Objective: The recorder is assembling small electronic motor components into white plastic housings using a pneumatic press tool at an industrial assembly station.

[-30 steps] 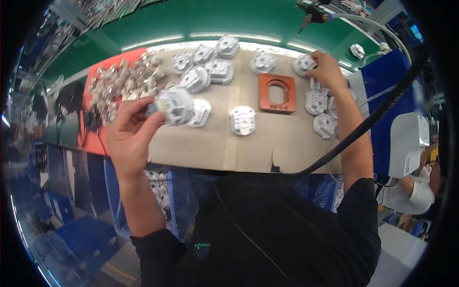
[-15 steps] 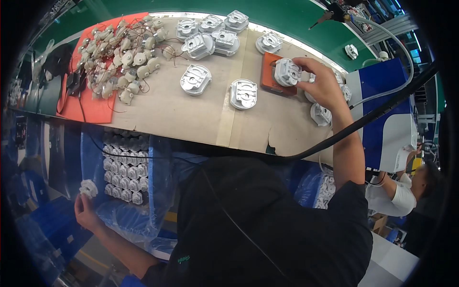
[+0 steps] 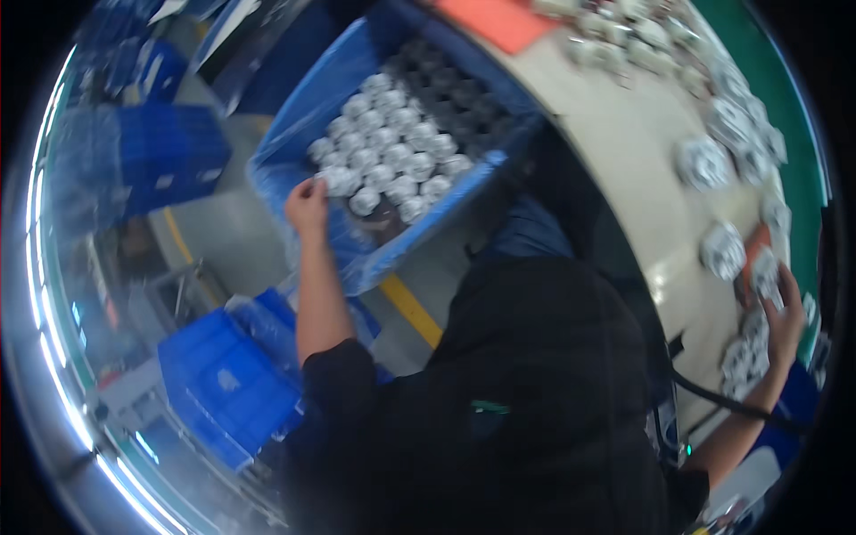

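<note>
My left hand (image 3: 308,209) pinches a white plastic part (image 3: 336,181) at the near left corner of rows of similar parts in a blue-lined bin. Whether this part rests on the row or hangs just above it, I cannot tell. At the far right of the bench, my right hand (image 3: 784,321) grips a white plastic housing (image 3: 765,270) by its side. That housing sits at an orange block (image 3: 758,239). Another white housing (image 3: 722,251) stands on the bench just left of the block. Motion blurs the finer details.
The blue bin (image 3: 299,116) stands left of the bench (image 3: 615,143). Several white housings (image 3: 704,163) stand farther up the bench, near a pile of cream-coloured motors (image 3: 646,40) beside an orange mat (image 3: 504,22). More housings (image 3: 744,361) cluster near my right wrist. Blue crates (image 3: 227,383) stand at the left.
The view has swung left toward the bin. My left hand, with the white part, has moved from beside the bin to its rows. My right hand stays on the housing at the orange block.
</note>
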